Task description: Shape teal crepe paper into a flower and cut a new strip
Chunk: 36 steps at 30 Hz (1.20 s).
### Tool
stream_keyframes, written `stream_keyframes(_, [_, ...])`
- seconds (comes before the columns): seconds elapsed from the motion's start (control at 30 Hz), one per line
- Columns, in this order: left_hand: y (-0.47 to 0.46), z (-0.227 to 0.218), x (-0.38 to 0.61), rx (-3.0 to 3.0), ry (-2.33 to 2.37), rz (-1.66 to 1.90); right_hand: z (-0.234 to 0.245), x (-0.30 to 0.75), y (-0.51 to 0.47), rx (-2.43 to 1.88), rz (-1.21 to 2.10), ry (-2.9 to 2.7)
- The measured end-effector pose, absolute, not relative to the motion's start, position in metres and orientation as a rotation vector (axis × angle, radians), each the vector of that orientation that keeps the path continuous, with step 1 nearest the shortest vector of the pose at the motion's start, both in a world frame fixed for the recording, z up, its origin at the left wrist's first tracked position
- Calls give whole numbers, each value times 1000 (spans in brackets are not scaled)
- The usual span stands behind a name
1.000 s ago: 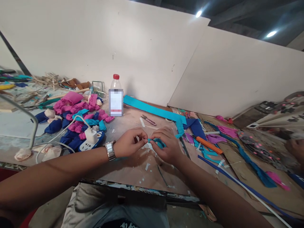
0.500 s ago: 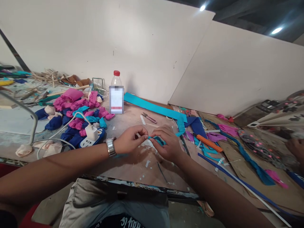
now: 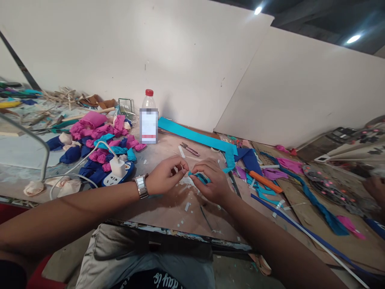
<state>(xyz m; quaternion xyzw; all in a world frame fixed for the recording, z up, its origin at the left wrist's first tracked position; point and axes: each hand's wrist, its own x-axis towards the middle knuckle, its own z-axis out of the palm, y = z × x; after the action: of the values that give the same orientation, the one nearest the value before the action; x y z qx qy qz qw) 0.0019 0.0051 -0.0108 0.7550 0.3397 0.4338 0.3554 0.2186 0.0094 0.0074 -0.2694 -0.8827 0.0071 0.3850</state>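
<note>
My left hand, with a metal watch on its wrist, pinches one end of a small teal strip of cloth just above the worktable. My right hand is closed round the other end of the same strip, and its fingers cover most of it. The two hands touch at the fingertips. Small white scraps lie on the table right under them.
A heap of pink, blue and teal cloth bundles lies at the left beside a power strip with a white charger. A red-capped bottle, small snips, a long teal band and an orange cutter lie around.
Both hands stay together on the teal strip, with only small finger movements. The view has shifted slightly.
</note>
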Motion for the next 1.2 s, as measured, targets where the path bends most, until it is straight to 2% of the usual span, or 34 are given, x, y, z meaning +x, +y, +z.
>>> stream_keyframes(0.93, [7,-13,2,1998,791,1112,4,220,14,-594,-10,-2240])
stream_keyframes(1.2, [5,-10,0,2028,770,1154,9,221,12,-687,9,-2220])
